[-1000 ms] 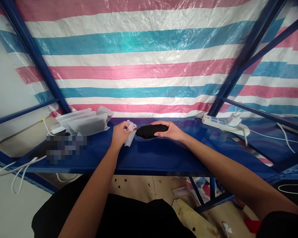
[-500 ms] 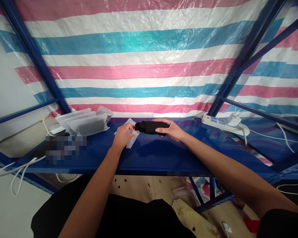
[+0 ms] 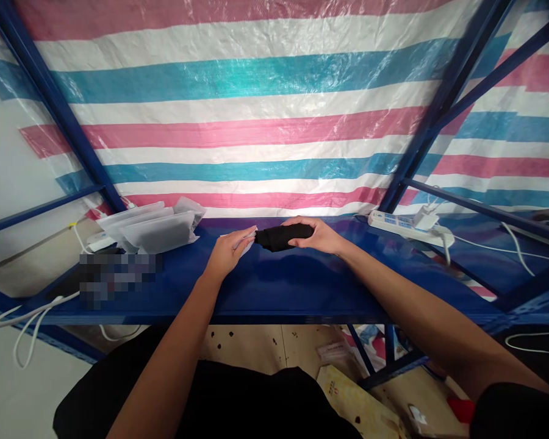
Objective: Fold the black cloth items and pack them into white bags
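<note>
A bundle of rolled black fabric (image 3: 280,237) is held above the blue shelf, lying roughly level. My right hand (image 3: 318,235) is closed round its right end, thumb on the near side and fingers over the far side. My left hand (image 3: 229,251) pinches a thin whitish plastic bag (image 3: 246,242) at the left end of the bundle. Most of that bag is hidden behind my fingers. Whether the bundle's left tip is inside the bag cannot be made out.
Several frosted plastic bags (image 3: 158,228) stand at the shelf's left, by a pixelated dark patch. A white power strip (image 3: 409,228) with plugs and cables lies right. Blue posts (image 3: 434,128) frame the shelf (image 3: 297,289), with striped sheeting (image 3: 256,134) behind. A yellowish box (image 3: 354,402) lies below.
My left hand has straightened its fingers, and the plastic bag has been drawn up against the bundle's left end. The bundle now tilts slightly, left end lower. The view has shifted a little.
</note>
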Demonstrator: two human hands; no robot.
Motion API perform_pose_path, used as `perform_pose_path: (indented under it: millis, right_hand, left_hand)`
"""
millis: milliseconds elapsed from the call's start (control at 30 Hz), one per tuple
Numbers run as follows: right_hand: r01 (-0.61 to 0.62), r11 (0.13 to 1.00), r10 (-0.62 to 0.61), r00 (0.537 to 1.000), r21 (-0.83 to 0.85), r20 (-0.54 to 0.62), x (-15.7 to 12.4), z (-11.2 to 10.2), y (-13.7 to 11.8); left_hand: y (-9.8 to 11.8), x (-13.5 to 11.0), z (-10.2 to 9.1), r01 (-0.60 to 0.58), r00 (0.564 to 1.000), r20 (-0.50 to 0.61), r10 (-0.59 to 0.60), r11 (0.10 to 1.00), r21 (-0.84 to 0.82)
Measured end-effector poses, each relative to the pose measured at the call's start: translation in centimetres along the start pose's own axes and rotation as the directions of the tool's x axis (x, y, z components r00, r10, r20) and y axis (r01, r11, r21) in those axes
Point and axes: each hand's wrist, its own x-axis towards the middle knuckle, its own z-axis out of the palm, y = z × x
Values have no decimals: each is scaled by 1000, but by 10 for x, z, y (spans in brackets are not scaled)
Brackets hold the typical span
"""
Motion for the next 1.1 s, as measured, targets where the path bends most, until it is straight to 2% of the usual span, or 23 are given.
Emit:
perform_pose_path:
  millis: [133,267,367,500,600,767,833,967,1100]
  right_hand:
    - [124,986,-120,992,-108,40,1,2,3]
    - [160,974,-154,987,-162,44,2,2,8]
    - [151,975,-147,988,-162,36,1,-1,7]
    - [101,988,-101,995,-120,10,0,-4,2]
    - [18,999,-19,999,-33,-28,-2,-5,-1]
    - [-113,973,137,985,202,-106,-1,0,1]
    - [-129,965,152,985,229,-86,-1,3,2]
    - [-136,971,144,989,198,-27,-1,4,2]
    - [-138,977,130,990,165,56,-2,0,3]
  left_hand:
    - [1,0,0,47,998,-34,-46,999,23]
    - [1,1,0,200,970,-157,-186,976,82]
    - [4,1,-2,252,948,-214,-235,966,56]
    - [4,2,-2,176,966,-202,-160,982,67]
    - [1,2,-1,100,978,-195,-76,988,117]
    - [2,0,-2,-15,999,-49,22,992,129]
    - [2,0,-1,-34,999,-13,37,982,187]
    - [4,-1,4,-2,998,-51,25,918,397]
    - [10,-1,7,-20,1000,-1,22,913,407]
